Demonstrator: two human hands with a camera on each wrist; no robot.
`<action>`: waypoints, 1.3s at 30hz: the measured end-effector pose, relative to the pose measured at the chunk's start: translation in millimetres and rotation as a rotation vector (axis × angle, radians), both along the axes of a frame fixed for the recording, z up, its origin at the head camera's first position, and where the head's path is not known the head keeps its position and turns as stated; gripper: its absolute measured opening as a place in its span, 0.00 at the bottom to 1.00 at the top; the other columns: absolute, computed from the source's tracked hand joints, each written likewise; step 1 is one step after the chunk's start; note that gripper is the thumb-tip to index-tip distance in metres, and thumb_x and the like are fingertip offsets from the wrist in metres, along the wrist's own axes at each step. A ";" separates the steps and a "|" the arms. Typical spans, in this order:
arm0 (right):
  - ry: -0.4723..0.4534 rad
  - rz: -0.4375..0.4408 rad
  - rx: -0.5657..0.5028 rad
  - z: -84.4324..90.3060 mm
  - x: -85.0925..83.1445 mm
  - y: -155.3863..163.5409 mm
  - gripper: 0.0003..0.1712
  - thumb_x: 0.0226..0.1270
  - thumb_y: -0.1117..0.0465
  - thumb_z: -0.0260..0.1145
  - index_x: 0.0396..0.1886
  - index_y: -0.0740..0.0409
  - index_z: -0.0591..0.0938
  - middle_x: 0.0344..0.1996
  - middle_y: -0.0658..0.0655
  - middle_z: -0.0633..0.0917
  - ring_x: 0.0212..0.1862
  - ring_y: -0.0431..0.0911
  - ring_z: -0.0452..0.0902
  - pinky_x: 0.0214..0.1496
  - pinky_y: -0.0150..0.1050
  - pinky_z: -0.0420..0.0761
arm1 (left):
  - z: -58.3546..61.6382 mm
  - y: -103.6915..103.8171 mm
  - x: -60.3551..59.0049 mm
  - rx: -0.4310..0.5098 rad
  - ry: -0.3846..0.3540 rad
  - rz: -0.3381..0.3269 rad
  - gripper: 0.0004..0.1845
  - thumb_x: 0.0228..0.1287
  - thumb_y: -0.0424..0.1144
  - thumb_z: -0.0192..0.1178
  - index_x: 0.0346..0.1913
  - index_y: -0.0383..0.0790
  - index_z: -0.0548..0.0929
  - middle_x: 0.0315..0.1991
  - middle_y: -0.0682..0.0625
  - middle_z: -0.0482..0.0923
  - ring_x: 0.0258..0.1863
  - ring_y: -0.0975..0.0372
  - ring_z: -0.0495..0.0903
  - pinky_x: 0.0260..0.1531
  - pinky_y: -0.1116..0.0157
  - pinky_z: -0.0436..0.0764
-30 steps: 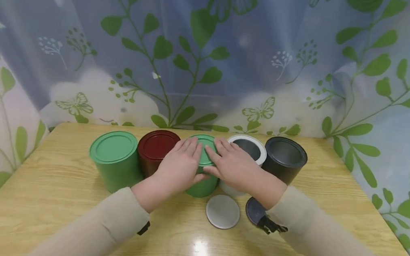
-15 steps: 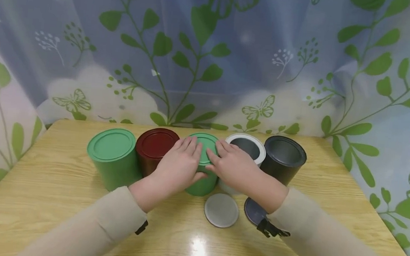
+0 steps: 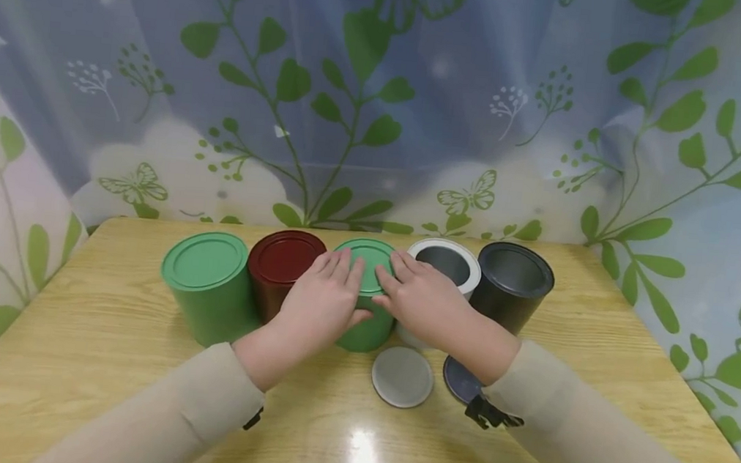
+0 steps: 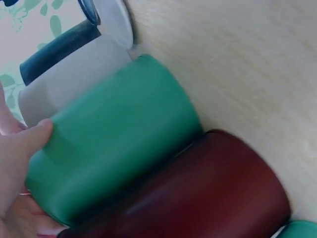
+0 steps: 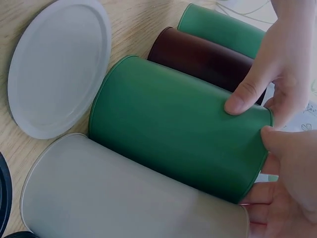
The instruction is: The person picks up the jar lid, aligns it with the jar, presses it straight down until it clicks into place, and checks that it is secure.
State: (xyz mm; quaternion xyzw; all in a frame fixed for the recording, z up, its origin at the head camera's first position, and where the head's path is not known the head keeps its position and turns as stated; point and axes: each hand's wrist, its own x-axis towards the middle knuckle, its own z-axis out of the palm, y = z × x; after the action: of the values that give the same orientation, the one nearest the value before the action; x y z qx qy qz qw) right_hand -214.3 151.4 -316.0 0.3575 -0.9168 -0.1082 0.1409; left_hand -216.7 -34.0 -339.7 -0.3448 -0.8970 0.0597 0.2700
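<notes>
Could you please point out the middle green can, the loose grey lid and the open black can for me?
middle green can (image 5: 173, 129), right wrist view, its side wall.
grey lid (image 3: 402, 376), head view, its centre.
black can (image 3: 503, 305), head view, its outer wall.

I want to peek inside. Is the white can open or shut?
Open. The white can has no lid; its grey inside shows, and a grey lid lies on the table.
</notes>
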 end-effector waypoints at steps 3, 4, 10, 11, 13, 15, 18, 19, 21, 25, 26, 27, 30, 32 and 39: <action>0.004 0.002 0.000 -0.2 -0.1 0.4 0.28 0.70 0.47 0.55 0.62 0.59 0.74 0.59 0.70 0.72 0.62 0.57 0.67 0.56 0.47 0.73 | -3.6 -2.8 -1.5 0.028 0.011 -0.031 0.38 0.52 0.58 0.66 0.57 0.31 0.76 0.52 0.35 0.76 0.53 0.47 0.75 0.57 0.54 0.70; 0.004 0.003 0.000 -0.2 0.1 0.5 0.28 0.70 0.47 0.55 0.62 0.58 0.74 0.59 0.70 0.72 0.62 0.57 0.68 0.56 0.47 0.73 | -4.7 -3.7 -1.8 0.037 0.015 -0.041 0.37 0.52 0.58 0.66 0.57 0.31 0.76 0.52 0.35 0.76 0.53 0.46 0.75 0.56 0.53 0.70; 0.019 0.003 -0.008 -0.6 1.1 1.6 0.28 0.69 0.47 0.56 0.64 0.55 0.72 0.58 0.70 0.72 0.61 0.57 0.68 0.56 0.47 0.74 | -6.6 -4.7 -2.8 0.049 0.028 -0.075 0.37 0.52 0.57 0.66 0.57 0.32 0.77 0.52 0.36 0.76 0.53 0.46 0.75 0.56 0.53 0.70; 0.023 0.003 -0.008 -1.0 1.2 1.7 0.28 0.69 0.47 0.56 0.64 0.54 0.72 0.58 0.70 0.72 0.61 0.57 0.68 0.56 0.47 0.74 | -6.5 -4.4 -2.7 0.047 0.027 -0.074 0.37 0.52 0.57 0.66 0.57 0.32 0.77 0.53 0.36 0.76 0.53 0.46 0.75 0.56 0.53 0.70; 0.032 0.008 -0.013 -1.7 1.2 1.9 0.28 0.69 0.47 0.56 0.64 0.54 0.72 0.58 0.71 0.72 0.61 0.58 0.68 0.55 0.47 0.74 | -6.2 -3.6 -1.8 0.043 0.023 -0.067 0.37 0.52 0.57 0.66 0.56 0.31 0.77 0.53 0.36 0.76 0.54 0.45 0.75 0.55 0.53 0.70; 0.039 0.018 -0.020 -2.1 1.7 1.8 0.28 0.68 0.47 0.57 0.64 0.54 0.72 0.57 0.71 0.73 0.60 0.58 0.68 0.55 0.48 0.74 | -6.3 -2.7 -0.5 0.037 0.013 -0.057 0.37 0.52 0.57 0.67 0.57 0.30 0.77 0.54 0.37 0.76 0.54 0.45 0.74 0.55 0.52 0.71; 0.055 0.035 -0.028 -2.7 2.0 1.8 0.28 0.67 0.48 0.59 0.63 0.54 0.73 0.56 0.72 0.74 0.59 0.59 0.70 0.53 0.48 0.76 | -6.3 -0.9 1.8 0.029 -0.002 -0.039 0.37 0.52 0.56 0.67 0.57 0.30 0.76 0.55 0.38 0.75 0.55 0.44 0.73 0.54 0.50 0.71; 0.061 0.038 -0.028 -2.5 2.0 1.7 0.27 0.67 0.48 0.59 0.63 0.54 0.74 0.55 0.72 0.74 0.59 0.59 0.70 0.52 0.48 0.76 | -6.3 -0.3 2.4 0.026 -0.001 -0.033 0.37 0.51 0.55 0.67 0.58 0.30 0.75 0.56 0.38 0.75 0.55 0.44 0.73 0.54 0.50 0.71; 0.082 0.049 -0.026 -2.3 1.6 1.4 0.26 0.67 0.49 0.60 0.62 0.54 0.75 0.54 0.71 0.75 0.57 0.58 0.72 0.51 0.47 0.77 | -5.7 0.7 3.2 0.021 0.006 -0.024 0.38 0.50 0.56 0.68 0.58 0.30 0.75 0.56 0.38 0.74 0.55 0.44 0.73 0.55 0.51 0.71; 0.113 0.059 -0.012 -2.4 0.5 1.7 0.26 0.67 0.48 0.60 0.61 0.53 0.76 0.53 0.70 0.76 0.57 0.57 0.73 0.50 0.46 0.77 | -1.5 3.4 0.5 -0.003 -0.001 0.011 0.41 0.48 0.59 0.68 0.57 0.31 0.75 0.56 0.37 0.73 0.52 0.46 0.75 0.52 0.54 0.72; 0.117 0.060 -0.011 -2.7 0.3 2.6 0.26 0.67 0.48 0.60 0.61 0.53 0.76 0.53 0.70 0.76 0.57 0.57 0.73 0.50 0.46 0.78 | 0.9 5.0 -1.3 -0.027 -0.024 0.034 0.43 0.47 0.62 0.67 0.59 0.31 0.74 0.58 0.36 0.72 0.52 0.46 0.75 0.52 0.54 0.71; 0.114 0.060 -0.013 -3.1 0.2 3.3 0.26 0.67 0.48 0.60 0.61 0.53 0.76 0.53 0.70 0.76 0.57 0.58 0.73 0.50 0.46 0.78 | 3.5 6.8 -3.6 -0.055 -0.052 0.060 0.45 0.47 0.64 0.65 0.60 0.32 0.73 0.60 0.37 0.70 0.51 0.47 0.74 0.51 0.55 0.70; 0.107 0.057 -0.013 -4.3 -0.4 4.4 0.26 0.67 0.48 0.60 0.61 0.54 0.76 0.54 0.71 0.76 0.57 0.58 0.72 0.51 0.46 0.77 | 11.2 11.7 -10.8 -0.139 -0.146 0.123 0.51 0.46 0.70 0.61 0.65 0.34 0.68 0.64 0.38 0.65 0.52 0.48 0.71 0.51 0.54 0.68; 0.097 0.051 -0.009 -4.2 -0.3 4.0 0.27 0.68 0.48 0.59 0.62 0.55 0.75 0.55 0.71 0.75 0.58 0.58 0.72 0.52 0.46 0.77 | 13.7 13.2 -14.8 -0.169 -0.189 0.134 0.54 0.45 0.72 0.59 0.66 0.33 0.66 0.65 0.39 0.64 0.54 0.48 0.68 0.54 0.54 0.66; 0.080 0.018 0.035 -2.8 2.3 0.8 0.27 0.71 0.48 0.55 0.60 0.63 0.75 0.57 0.70 0.74 0.60 0.58 0.69 0.54 0.46 0.75 | 7.4 11.5 -7.0 -0.103 -0.103 0.080 0.48 0.47 0.67 0.63 0.61 0.31 0.72 0.59 0.37 0.71 0.59 0.48 0.69 0.60 0.53 0.64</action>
State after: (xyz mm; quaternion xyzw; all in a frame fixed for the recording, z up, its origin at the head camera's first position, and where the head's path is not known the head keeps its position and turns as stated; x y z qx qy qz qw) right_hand -212.0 152.2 -318.8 0.3635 -0.9052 -0.1371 0.1722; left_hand -223.7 -22.5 -332.2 -0.3245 -0.9186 0.0986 0.2026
